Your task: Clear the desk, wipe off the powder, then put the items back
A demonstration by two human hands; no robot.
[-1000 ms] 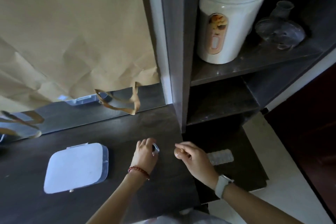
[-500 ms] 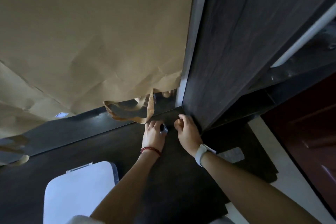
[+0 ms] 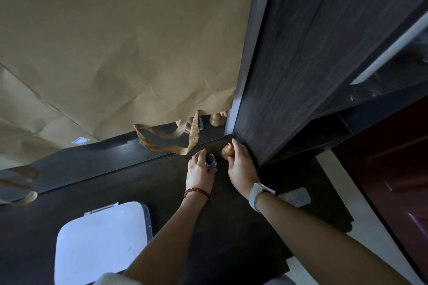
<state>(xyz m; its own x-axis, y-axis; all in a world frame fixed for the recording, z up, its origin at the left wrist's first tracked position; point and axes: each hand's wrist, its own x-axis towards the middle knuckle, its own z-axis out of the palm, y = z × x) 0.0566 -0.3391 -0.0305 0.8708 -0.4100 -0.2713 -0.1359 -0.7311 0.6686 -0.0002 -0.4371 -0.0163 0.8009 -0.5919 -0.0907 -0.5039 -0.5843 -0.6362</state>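
My left hand [image 3: 198, 171], with a red bead bracelet, grips a small clear square jar with a dark lid [image 3: 211, 162] that rests on the dark desk [image 3: 115, 187]. Just to its right, my right hand [image 3: 241, 165], with a pale watch on the wrist, holds a small golden gourd-shaped figure [image 3: 227, 151] at the desk's far right corner, against the dark shelf panel [image 3: 301, 65]. Both objects look to be touching the desk surface.
A white lidded box [image 3: 102, 240] sits on the desk at the near left. Brown paper [image 3: 127, 41] covers a mirror behind the desk, with a woven strap loop [image 3: 180, 143] hanging down. A clear tray [image 3: 296, 196] lies on a lower shelf at right.
Both hands have moved away from me to the desk's far right corner, carrying the jar and the gourd figure. The view has tilted, and the shelf with the white canister is out of sight.
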